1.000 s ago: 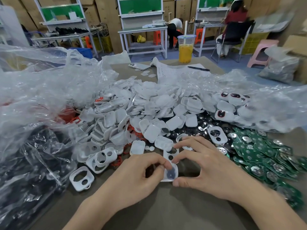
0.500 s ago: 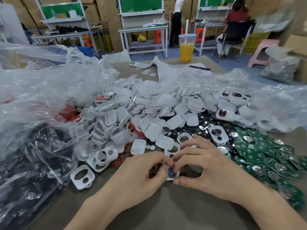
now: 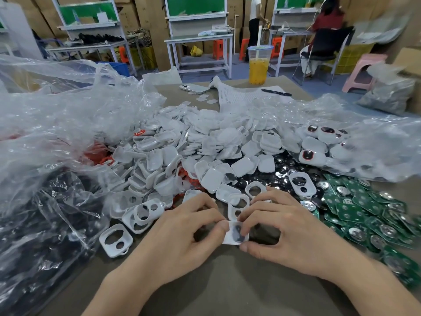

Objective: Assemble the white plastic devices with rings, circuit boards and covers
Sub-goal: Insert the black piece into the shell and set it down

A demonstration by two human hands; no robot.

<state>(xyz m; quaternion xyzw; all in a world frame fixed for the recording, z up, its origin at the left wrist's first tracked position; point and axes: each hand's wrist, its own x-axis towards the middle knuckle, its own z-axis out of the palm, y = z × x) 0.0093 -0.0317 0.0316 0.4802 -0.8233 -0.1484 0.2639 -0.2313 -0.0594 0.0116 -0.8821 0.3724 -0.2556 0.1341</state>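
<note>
Both hands meet over one small white plastic device [image 3: 234, 233] with a dark insert, held just above the table's front middle. My left hand [image 3: 182, 238] pinches its left edge with curled fingers. My right hand [image 3: 287, 231] grips its right side, thumb underneath and fingertips on top. Behind them lies a big heap of white covers [image 3: 218, 142]. White frames with two holes [image 3: 116, 240] lie to the left. Green circuit boards [image 3: 364, 213] with round metal discs spread out on the right. Red rings [image 3: 189, 179] peek from under the covers.
Crumpled clear plastic bags [image 3: 57, 133] fill the left side, with dark parts [image 3: 34, 236] inside the near one. Another clear bag [image 3: 376, 144] holds finished devices at right. A drink cup [image 3: 258, 67], a phone [image 3: 193, 88], papers [image 3: 241, 96] and a pen [image 3: 275, 92] sit at the table's far edge.
My hands have shifted slightly and closed tighter on the device; the right fingertips now press over its top. A person in the background has stood up.
</note>
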